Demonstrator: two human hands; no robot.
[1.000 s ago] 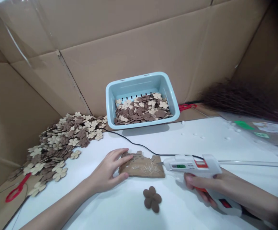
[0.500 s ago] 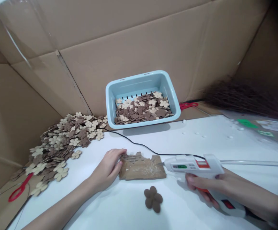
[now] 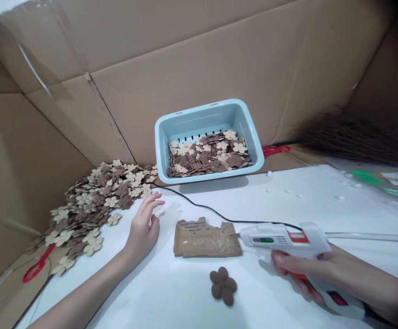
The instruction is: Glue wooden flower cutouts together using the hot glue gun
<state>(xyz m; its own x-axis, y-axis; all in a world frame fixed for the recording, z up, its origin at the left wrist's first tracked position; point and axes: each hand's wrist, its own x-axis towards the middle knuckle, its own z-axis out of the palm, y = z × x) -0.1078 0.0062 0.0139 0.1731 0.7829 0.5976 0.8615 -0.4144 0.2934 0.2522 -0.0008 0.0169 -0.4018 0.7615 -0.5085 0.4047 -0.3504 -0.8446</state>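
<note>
My right hand (image 3: pixel 299 274) is wrapped round the handle of a white hot glue gun (image 3: pixel 286 237), a clear glue stick (image 3: pixel 366 236) sticking out of its back. The gun's nozzle meets the right part of a torn cardboard piece (image 3: pixel 205 242) that has whitish glue strands on it. To the left of the cardboard, my left hand (image 3: pixel 145 224) is apart from it, fingers loosely spread and holding nothing. A single brown flower (image 3: pixel 223 286) lies on the white table just in front of the cardboard.
A light-blue basket (image 3: pixel 209 177) of brown and cream flowers stands at the back. Left of it rises a heap of the same flowers (image 3: pixel 96 196). A black cord (image 3: pixel 199 206) crosses the table. Red-handled tools (image 3: pixel 34 269), dark twigs (image 3: pixel 359 137) and cardboard walls (image 3: pixel 199 59) surround the table.
My left hand has let go of the cardboard's left edge and moved left toward the flower heap. My right hand keeps the glue gun at the cardboard. The view has shifted slightly.
</note>
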